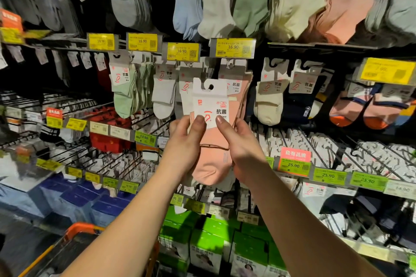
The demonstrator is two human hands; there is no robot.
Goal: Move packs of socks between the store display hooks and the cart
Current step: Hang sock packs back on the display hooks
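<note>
Head view: below my forearms sits the orange cart (78, 229). My left hand (184, 144) and right hand (242, 148) pinch a peach sock pack (210, 141) between them, thumbs on its white card. Beyond my hands, more packs hang on display hooks (227, 67).

Peach-pink sock pack (211, 153) — white card (210, 101)

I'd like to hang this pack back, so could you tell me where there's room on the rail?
Little shows. The pink pack, held by both hands, sits before a full hook under the 16.90 tag. Green socks and cream socks crowd either side.
</note>
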